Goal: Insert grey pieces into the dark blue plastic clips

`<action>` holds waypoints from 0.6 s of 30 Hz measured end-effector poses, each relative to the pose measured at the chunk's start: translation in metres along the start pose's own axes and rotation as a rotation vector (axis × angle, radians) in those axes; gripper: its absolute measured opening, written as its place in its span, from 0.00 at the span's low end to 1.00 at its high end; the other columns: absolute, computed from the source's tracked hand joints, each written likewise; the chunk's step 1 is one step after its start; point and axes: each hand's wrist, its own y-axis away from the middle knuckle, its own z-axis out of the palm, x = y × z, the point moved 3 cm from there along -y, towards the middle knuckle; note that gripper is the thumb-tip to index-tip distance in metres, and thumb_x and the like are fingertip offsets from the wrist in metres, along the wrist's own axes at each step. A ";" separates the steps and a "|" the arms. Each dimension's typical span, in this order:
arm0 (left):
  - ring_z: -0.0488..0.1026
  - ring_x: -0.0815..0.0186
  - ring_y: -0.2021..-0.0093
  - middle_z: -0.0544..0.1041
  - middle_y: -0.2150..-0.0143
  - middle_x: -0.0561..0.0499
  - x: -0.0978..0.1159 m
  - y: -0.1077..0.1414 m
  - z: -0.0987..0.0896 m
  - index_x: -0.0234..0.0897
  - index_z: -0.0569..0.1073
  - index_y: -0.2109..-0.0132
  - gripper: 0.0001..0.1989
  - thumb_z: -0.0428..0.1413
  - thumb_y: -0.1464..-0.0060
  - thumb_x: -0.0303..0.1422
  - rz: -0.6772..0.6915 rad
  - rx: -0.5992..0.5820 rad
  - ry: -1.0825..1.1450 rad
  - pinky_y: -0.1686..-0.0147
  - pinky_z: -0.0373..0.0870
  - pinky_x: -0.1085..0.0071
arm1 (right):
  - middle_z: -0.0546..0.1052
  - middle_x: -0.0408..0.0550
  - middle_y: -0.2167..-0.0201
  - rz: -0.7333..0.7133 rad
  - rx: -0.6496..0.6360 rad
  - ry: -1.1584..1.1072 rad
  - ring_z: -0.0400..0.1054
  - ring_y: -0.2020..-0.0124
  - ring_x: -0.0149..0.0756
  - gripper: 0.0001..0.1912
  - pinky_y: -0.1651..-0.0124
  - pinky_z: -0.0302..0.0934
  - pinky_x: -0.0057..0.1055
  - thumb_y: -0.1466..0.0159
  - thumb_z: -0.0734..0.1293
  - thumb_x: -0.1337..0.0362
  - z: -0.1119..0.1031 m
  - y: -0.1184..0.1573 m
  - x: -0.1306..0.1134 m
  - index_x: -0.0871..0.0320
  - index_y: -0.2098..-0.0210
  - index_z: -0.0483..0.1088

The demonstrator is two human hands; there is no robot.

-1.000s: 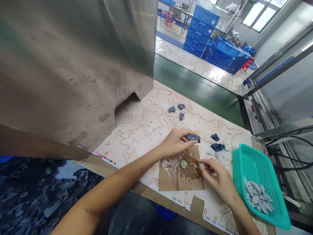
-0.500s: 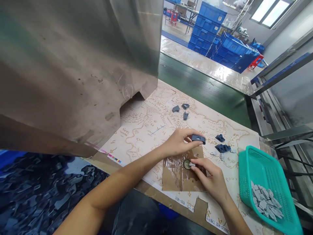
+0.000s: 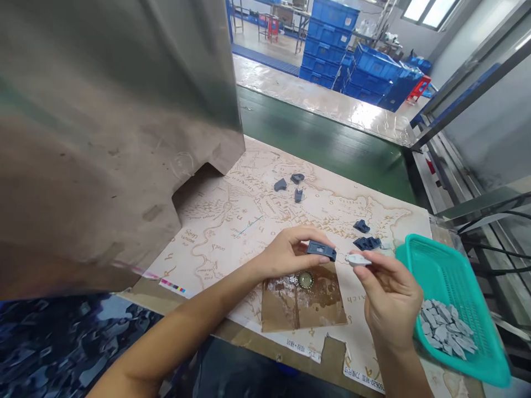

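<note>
My left hand (image 3: pixel 290 251) pinches a dark blue-grey plastic part (image 3: pixel 322 250) with a small slot in its face, held above the map-printed sheet. To its right, my right hand (image 3: pixel 392 287) grips a small light grey plastic piece (image 3: pixel 358 259) between thumb and fingertips, its narrow end toward the dark part; a small gap separates the two. Below my hands lies a brown cardboard square (image 3: pixel 282 312), wet and shiny, with a small round cap-like dish (image 3: pixel 306 280) on it. More dark plastic parts (image 3: pixel 367 243) rest beyond my right hand.
A green basket (image 3: pixel 483 326) holding many light grey pieces (image 3: pixel 448 329) stands at the right. Three dark parts (image 3: pixel 280 184) lie farther back. A big metal panel (image 3: pixel 124 138) blocks the left, above a heap of dark parts (image 3: pixel 62 348). A green conveyor belt (image 3: pixel 323 143) runs behind.
My right hand has lifted the light grey piece from the round dish and brought it up beside the dark part. My left hand still holds the dark part; the view has shifted somewhat.
</note>
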 end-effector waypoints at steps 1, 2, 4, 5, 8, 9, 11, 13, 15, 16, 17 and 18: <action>0.74 0.66 0.63 0.78 0.64 0.48 0.000 0.001 0.001 0.38 0.78 0.65 0.08 0.62 0.54 0.36 0.008 -0.003 -0.001 0.67 0.72 0.72 | 0.80 0.47 0.68 0.010 -0.015 -0.009 0.75 0.66 0.39 0.07 0.65 0.72 0.34 0.45 0.73 0.63 0.002 0.002 0.001 0.53 0.65 0.75; 0.74 0.66 0.63 0.78 0.64 0.48 -0.001 0.001 0.002 0.38 0.78 0.65 0.08 0.62 0.54 0.35 0.013 -0.005 -0.005 0.67 0.72 0.73 | 0.80 0.47 0.69 0.012 -0.026 -0.014 0.75 0.66 0.39 0.07 0.65 0.72 0.34 0.44 0.72 0.63 0.003 0.003 0.001 0.53 0.65 0.75; 0.74 0.66 0.63 0.77 0.64 0.47 -0.002 0.002 0.003 0.38 0.78 0.65 0.07 0.62 0.54 0.34 0.019 -0.014 -0.013 0.67 0.72 0.73 | 0.80 0.46 0.69 0.001 -0.044 -0.013 0.75 0.67 0.38 0.07 0.65 0.72 0.34 0.44 0.72 0.66 0.004 0.005 0.001 0.53 0.65 0.75; 0.74 0.66 0.63 0.77 0.63 0.47 -0.003 0.002 0.004 0.38 0.78 0.64 0.07 0.62 0.54 0.33 0.020 -0.019 -0.012 0.67 0.72 0.73 | 0.80 0.45 0.69 -0.009 -0.060 -0.010 0.75 0.67 0.37 0.07 0.65 0.72 0.33 0.45 0.72 0.67 0.004 0.005 0.001 0.52 0.65 0.75; 0.74 0.66 0.61 0.77 0.63 0.48 -0.004 0.002 0.004 0.38 0.78 0.64 0.07 0.61 0.53 0.32 0.018 -0.023 0.004 0.65 0.73 0.72 | 0.80 0.44 0.68 -0.023 -0.089 0.001 0.75 0.67 0.35 0.10 0.65 0.72 0.31 0.44 0.71 0.71 0.006 0.005 0.000 0.52 0.64 0.75; 0.74 0.66 0.61 0.77 0.63 0.48 -0.004 0.002 0.004 0.38 0.78 0.64 0.07 0.61 0.53 0.32 0.020 -0.023 0.010 0.65 0.73 0.72 | 0.80 0.44 0.68 -0.024 -0.089 0.004 0.75 0.66 0.36 0.10 0.64 0.72 0.32 0.44 0.71 0.71 0.007 0.005 0.000 0.52 0.64 0.75; 0.75 0.66 0.61 0.77 0.63 0.48 -0.004 0.003 0.004 0.38 0.78 0.63 0.07 0.61 0.53 0.31 0.032 -0.028 0.010 0.65 0.73 0.73 | 0.80 0.45 0.68 -0.027 -0.086 0.013 0.75 0.65 0.37 0.09 0.63 0.72 0.34 0.44 0.70 0.71 0.009 0.005 0.001 0.52 0.65 0.75; 0.75 0.67 0.62 0.78 0.63 0.48 -0.002 0.002 0.003 0.39 0.78 0.63 0.07 0.61 0.52 0.30 0.056 -0.029 -0.002 0.66 0.72 0.74 | 0.80 0.45 0.68 -0.044 -0.092 0.030 0.75 0.65 0.37 0.09 0.63 0.71 0.34 0.44 0.70 0.71 0.010 0.004 0.001 0.53 0.65 0.75; 0.75 0.67 0.62 0.78 0.64 0.49 0.000 0.002 0.001 0.39 0.78 0.63 0.06 0.61 0.52 0.29 0.092 -0.023 -0.037 0.66 0.72 0.74 | 0.80 0.45 0.67 -0.089 -0.117 0.061 0.75 0.65 0.37 0.10 0.63 0.71 0.34 0.43 0.69 0.72 0.011 0.003 0.001 0.53 0.64 0.75; 0.75 0.67 0.63 0.79 0.64 0.49 0.001 0.002 0.001 0.39 0.78 0.64 0.06 0.61 0.52 0.28 0.117 -0.019 -0.065 0.66 0.72 0.74 | 0.80 0.45 0.67 -0.116 -0.139 0.086 0.74 0.65 0.37 0.10 0.62 0.70 0.34 0.43 0.69 0.73 0.011 0.002 0.002 0.53 0.64 0.75; 0.75 0.68 0.63 0.79 0.65 0.49 0.002 0.002 0.001 0.38 0.78 0.64 0.06 0.61 0.52 0.28 0.146 -0.016 -0.098 0.66 0.72 0.73 | 0.80 0.45 0.67 -0.146 -0.161 0.114 0.74 0.65 0.36 0.11 0.62 0.70 0.34 0.43 0.69 0.73 0.011 0.002 0.003 0.53 0.63 0.75; 0.75 0.68 0.64 0.79 0.66 0.50 0.003 0.002 0.001 0.38 0.78 0.64 0.06 0.61 0.52 0.28 0.176 -0.013 -0.132 0.65 0.72 0.73 | 0.80 0.45 0.66 -0.170 -0.182 0.141 0.74 0.65 0.36 0.11 0.61 0.70 0.34 0.43 0.69 0.73 0.010 0.002 0.005 0.53 0.63 0.75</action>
